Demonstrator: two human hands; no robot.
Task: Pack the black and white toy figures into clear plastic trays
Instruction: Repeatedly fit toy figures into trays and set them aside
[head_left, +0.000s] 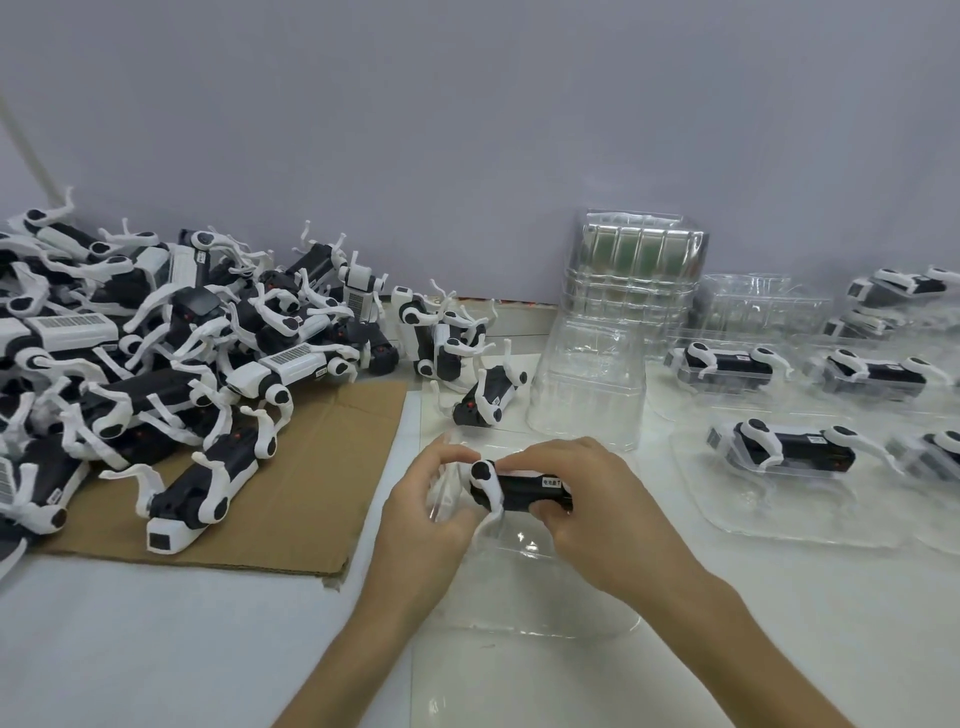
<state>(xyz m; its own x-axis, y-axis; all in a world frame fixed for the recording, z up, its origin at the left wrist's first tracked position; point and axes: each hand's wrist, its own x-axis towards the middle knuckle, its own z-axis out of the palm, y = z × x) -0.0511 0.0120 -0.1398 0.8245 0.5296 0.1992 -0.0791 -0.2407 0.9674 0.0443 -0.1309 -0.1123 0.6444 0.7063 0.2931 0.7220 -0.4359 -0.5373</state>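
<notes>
Near centre, over tray (519, 587) | left hand (431, 499) fingers pinch figure (524, 491) at head end; right hand (587, 499) fingers pinch body | advice: align with cavity, tuck legs, press evenly.

The toy figure (519, 491) is smooth plastic — glossy black body, matt white legs. The tray (530, 587) is thin, clear, shiny plastic. Far left, matt brown cardboard (311, 499) — rough-edged — covers the smooth white bench (156, 649).

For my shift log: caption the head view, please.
A toy figure held by left hand and right hand over a clear tray; loose pile beside.
</notes>
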